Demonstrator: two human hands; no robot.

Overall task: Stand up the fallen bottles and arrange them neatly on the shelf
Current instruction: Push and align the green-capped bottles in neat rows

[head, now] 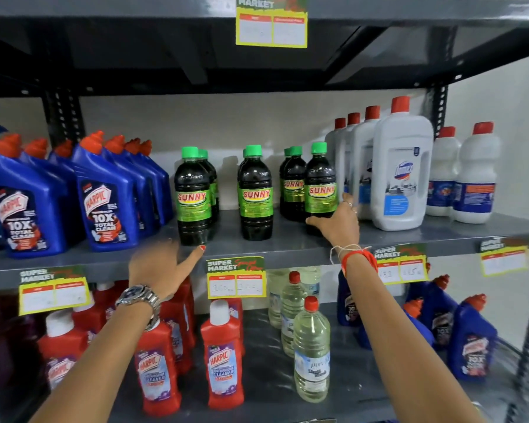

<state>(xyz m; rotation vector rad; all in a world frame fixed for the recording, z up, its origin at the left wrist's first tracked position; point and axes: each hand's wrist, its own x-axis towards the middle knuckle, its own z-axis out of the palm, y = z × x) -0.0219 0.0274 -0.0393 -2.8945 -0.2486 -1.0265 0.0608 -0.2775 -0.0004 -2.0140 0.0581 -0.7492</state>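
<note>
Forearms nearest: left hand, blurred, fingers spread, at the front lip of the grey steel shelf; right hand cupped loosely on the rightmost Sunny bottle, grip uncertain. Sunny bottles, dark with green caps: seven visible, all upright, long axes vertical, mid-shelf between blue Harpic bottles and white bleach bottles. Pale wall behind.

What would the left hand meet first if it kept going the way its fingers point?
Probably the leftmost Sunny bottle: the left hand points up-right toward its base, though motion blur makes depth uncertain.
</note>
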